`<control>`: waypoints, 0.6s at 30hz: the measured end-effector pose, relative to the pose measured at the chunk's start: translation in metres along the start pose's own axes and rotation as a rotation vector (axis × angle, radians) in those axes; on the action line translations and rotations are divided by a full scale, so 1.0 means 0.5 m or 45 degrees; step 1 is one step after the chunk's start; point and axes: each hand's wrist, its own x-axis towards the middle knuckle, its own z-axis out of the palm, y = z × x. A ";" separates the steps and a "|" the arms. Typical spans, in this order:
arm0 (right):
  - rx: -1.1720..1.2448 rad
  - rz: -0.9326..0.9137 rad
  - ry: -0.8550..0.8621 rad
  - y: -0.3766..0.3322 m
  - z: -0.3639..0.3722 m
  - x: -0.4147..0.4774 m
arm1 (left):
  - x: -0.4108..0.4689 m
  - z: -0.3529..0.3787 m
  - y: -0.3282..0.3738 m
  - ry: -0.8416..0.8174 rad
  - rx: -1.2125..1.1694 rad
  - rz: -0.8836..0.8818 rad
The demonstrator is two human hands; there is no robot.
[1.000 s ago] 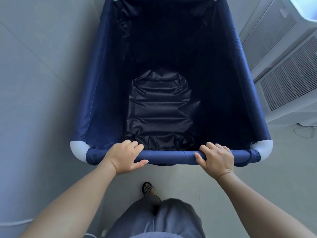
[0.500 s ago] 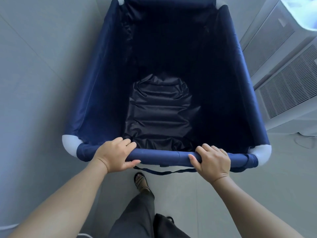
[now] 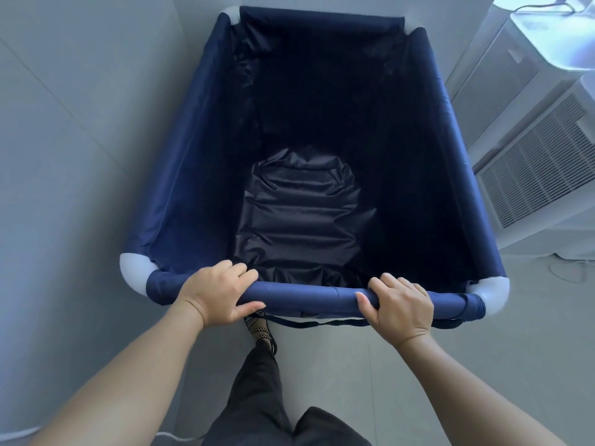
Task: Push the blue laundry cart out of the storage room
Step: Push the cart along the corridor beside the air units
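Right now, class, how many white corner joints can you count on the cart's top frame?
4: near-left corner joint, near-right corner joint, far-left corner joint, far-right corner joint. Lower joints may be hidden by fabric.

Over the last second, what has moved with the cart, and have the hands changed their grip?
The blue laundry cart has rolled forward: its far rail, cut off a second ago, now shows fully, and more of the white vented units on the right is in view. A foot has stepped forward under the near rail. Unchanged: left hand and right hand still grip that rail in the same spots, and the cart is still empty.
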 end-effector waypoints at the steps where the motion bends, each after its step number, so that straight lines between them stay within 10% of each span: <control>1: 0.001 0.001 -0.004 -0.001 -0.001 0.001 | -0.001 0.002 -0.001 0.000 -0.001 -0.002; 18: -0.003 -0.013 -0.017 0.000 0.000 0.002 | 0.000 0.007 -0.004 0.003 0.006 0.014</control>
